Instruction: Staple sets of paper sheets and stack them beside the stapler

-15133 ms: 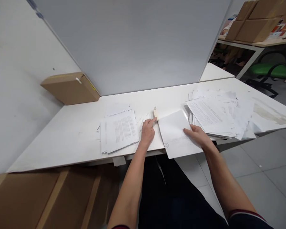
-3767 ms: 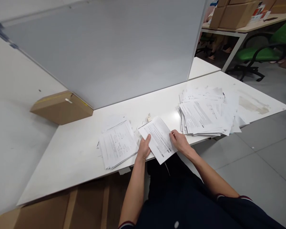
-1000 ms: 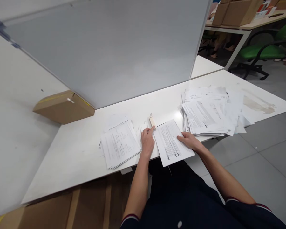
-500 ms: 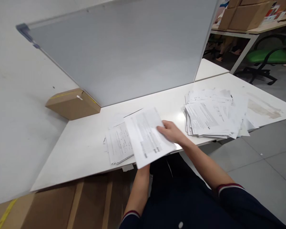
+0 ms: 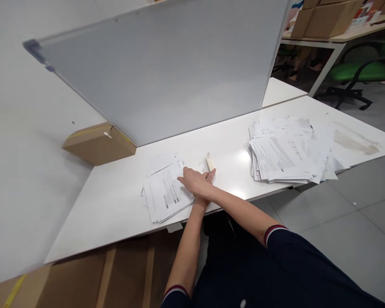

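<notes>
My right hand (image 5: 194, 182) crosses over my left wrist. Its palm faces down, fingers stretched toward the right edge of the left pile of printed sheets (image 5: 167, 192), and no sheet shows in its grasp. Partly hidden beneath it is my left hand (image 5: 211, 176). The visible fingertips of that hand are at the near end of a small cream block-shaped thing (image 5: 209, 163), which lies on the white table. Whether they grip it, I cannot tell. A larger, untidy pile of printed papers (image 5: 282, 149) sits to the right, apart from both hands.
Behind the table (image 5: 115, 205) leans a big whiteboard (image 5: 167, 72), with a cardboard box (image 5: 99, 145) at its left foot. More cardboard (image 5: 73, 278) is below the front edge. A green chair (image 5: 356, 72) and another table (image 5: 324, 42) with boxes are at back right.
The sheets my right hand held up have left it, and printed sheets now top the left pile. My right hand has moved left across my left wrist. The cream thing has come into view.
</notes>
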`<state>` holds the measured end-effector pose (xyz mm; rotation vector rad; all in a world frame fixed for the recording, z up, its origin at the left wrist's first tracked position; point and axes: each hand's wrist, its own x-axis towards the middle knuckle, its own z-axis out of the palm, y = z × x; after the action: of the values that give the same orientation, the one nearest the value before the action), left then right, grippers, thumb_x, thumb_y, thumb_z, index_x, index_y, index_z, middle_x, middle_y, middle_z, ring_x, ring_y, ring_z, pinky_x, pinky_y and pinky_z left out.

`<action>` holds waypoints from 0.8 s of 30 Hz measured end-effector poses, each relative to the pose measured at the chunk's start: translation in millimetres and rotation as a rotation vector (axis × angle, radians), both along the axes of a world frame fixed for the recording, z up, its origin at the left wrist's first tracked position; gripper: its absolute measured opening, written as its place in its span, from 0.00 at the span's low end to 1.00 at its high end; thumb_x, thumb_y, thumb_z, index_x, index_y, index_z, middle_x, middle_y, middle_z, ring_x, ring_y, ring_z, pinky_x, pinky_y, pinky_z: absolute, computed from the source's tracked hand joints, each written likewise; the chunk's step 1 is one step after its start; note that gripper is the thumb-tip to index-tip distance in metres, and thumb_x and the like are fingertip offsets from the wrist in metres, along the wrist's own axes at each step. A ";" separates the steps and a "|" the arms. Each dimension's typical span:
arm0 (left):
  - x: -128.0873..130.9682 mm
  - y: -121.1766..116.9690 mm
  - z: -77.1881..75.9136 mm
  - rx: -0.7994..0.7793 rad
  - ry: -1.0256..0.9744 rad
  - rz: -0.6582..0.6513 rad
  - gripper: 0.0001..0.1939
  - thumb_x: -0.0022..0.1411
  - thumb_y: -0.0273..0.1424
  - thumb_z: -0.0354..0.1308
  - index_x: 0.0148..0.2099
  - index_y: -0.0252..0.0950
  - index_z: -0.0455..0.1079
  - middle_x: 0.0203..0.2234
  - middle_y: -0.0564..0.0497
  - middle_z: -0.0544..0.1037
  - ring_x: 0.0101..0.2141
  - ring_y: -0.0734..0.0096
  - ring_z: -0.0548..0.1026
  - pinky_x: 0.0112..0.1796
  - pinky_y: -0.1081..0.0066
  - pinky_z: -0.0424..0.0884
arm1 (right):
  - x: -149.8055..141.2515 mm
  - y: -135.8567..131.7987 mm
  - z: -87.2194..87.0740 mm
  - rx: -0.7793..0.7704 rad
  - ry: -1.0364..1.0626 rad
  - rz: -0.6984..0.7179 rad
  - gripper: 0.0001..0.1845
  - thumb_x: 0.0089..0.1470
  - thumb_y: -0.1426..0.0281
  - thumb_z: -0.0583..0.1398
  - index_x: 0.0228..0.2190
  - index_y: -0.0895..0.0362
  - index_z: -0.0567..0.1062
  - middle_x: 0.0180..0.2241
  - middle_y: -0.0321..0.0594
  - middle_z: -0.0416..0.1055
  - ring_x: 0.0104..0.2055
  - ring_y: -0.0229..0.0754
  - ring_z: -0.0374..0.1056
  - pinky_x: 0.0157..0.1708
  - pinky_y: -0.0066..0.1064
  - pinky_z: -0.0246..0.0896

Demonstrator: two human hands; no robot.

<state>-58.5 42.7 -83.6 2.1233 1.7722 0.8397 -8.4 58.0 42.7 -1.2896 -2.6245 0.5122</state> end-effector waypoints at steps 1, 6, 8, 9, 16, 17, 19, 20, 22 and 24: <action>-3.4 -1.1 0.1 0.014 0.035 -0.053 0.25 0.58 0.31 0.54 0.58 0.43 0.63 0.49 0.43 0.68 0.51 0.53 0.65 0.55 0.49 0.53 | 8.9 -1.3 1.1 -0.014 0.042 -0.041 0.17 0.64 0.64 0.46 0.43 0.64 0.66 0.37 0.48 0.73 0.36 0.47 0.71 0.33 0.41 0.64; -29.6 -1.9 10.2 0.165 0.179 -0.342 0.23 0.58 0.25 0.48 0.56 0.36 0.63 0.46 0.39 0.72 0.49 0.55 0.68 0.49 0.54 0.65 | 75.4 -8.8 -0.3 -0.032 0.306 -0.119 0.16 0.62 0.65 0.49 0.49 0.59 0.63 0.41 0.42 0.74 0.41 0.38 0.70 0.40 0.28 0.61; -40.6 1.3 15.6 0.195 0.229 -0.408 0.24 0.58 0.24 0.47 0.57 0.37 0.63 0.43 0.41 0.73 0.46 0.58 0.70 0.46 0.57 0.68 | 107.2 -12.2 -7.7 -0.028 0.375 -0.186 0.16 0.63 0.65 0.48 0.49 0.58 0.64 0.39 0.42 0.74 0.38 0.37 0.70 0.38 0.27 0.61; -45.2 3.4 17.7 0.206 0.240 -0.418 0.24 0.59 0.23 0.46 0.58 0.38 0.62 0.42 0.42 0.73 0.45 0.60 0.70 0.46 0.58 0.68 | 123.3 -13.0 -12.4 -0.022 0.401 -0.235 0.15 0.62 0.65 0.48 0.47 0.58 0.65 0.37 0.43 0.75 0.36 0.38 0.70 0.37 0.28 0.61; -28.7 8.3 25.0 0.284 0.153 -0.360 0.21 0.58 0.24 0.49 0.53 0.40 0.68 0.38 0.44 0.75 0.40 0.61 0.72 0.43 0.61 0.68 | 213.3 10.8 -40.1 0.330 0.094 -0.740 0.18 0.59 0.67 0.52 0.47 0.66 0.66 0.47 0.61 0.67 0.48 0.54 0.61 0.42 0.41 0.57; -17.9 6.1 25.0 0.297 0.120 -0.354 0.20 0.58 0.24 0.49 0.52 0.40 0.69 0.38 0.44 0.76 0.40 0.61 0.72 0.43 0.61 0.68 | 219.3 16.5 -43.1 0.340 0.029 -0.802 0.21 0.57 0.66 0.55 0.49 0.67 0.65 0.49 0.63 0.65 0.51 0.57 0.59 0.44 0.43 0.56; 6.0 0.5 23.8 0.323 0.057 -0.365 0.20 0.59 0.24 0.49 0.53 0.39 0.68 0.38 0.44 0.75 0.41 0.63 0.72 0.44 0.62 0.68 | 225.9 26.3 -49.1 0.294 -0.063 -0.879 0.24 0.54 0.65 0.58 0.48 0.69 0.64 0.49 0.64 0.64 0.53 0.59 0.56 0.45 0.44 0.54; 17.3 -2.3 22.6 0.316 0.036 -0.369 0.21 0.59 0.24 0.48 0.53 0.39 0.67 0.38 0.44 0.75 0.41 0.63 0.72 0.44 0.62 0.68 | 227.3 29.8 -51.9 0.262 -0.089 -0.887 0.23 0.53 0.65 0.59 0.46 0.68 0.66 0.47 0.63 0.66 0.52 0.58 0.57 0.46 0.44 0.54; 34.9 -7.0 19.9 0.294 0.018 -0.373 0.21 0.59 0.23 0.47 0.54 0.39 0.67 0.38 0.45 0.75 0.40 0.64 0.72 0.43 0.63 0.68 | 228.3 33.5 -56.5 0.213 -0.113 -0.855 0.18 0.54 0.64 0.57 0.41 0.67 0.69 0.42 0.58 0.68 0.48 0.55 0.60 0.46 0.42 0.53; 43.5 -9.5 18.1 0.284 0.033 -0.393 0.21 0.59 0.22 0.47 0.54 0.38 0.67 0.37 0.45 0.76 0.40 0.64 0.72 0.42 0.63 0.68 | 228.9 33.5 -59.3 0.202 -0.116 -0.809 0.16 0.56 0.64 0.55 0.38 0.66 0.71 0.40 0.57 0.69 0.47 0.53 0.61 0.46 0.42 0.53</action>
<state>-14.9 33.2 -65.5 2.5587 1.2369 0.9926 220.5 91.5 -16.6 -2.1453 -1.8946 0.0350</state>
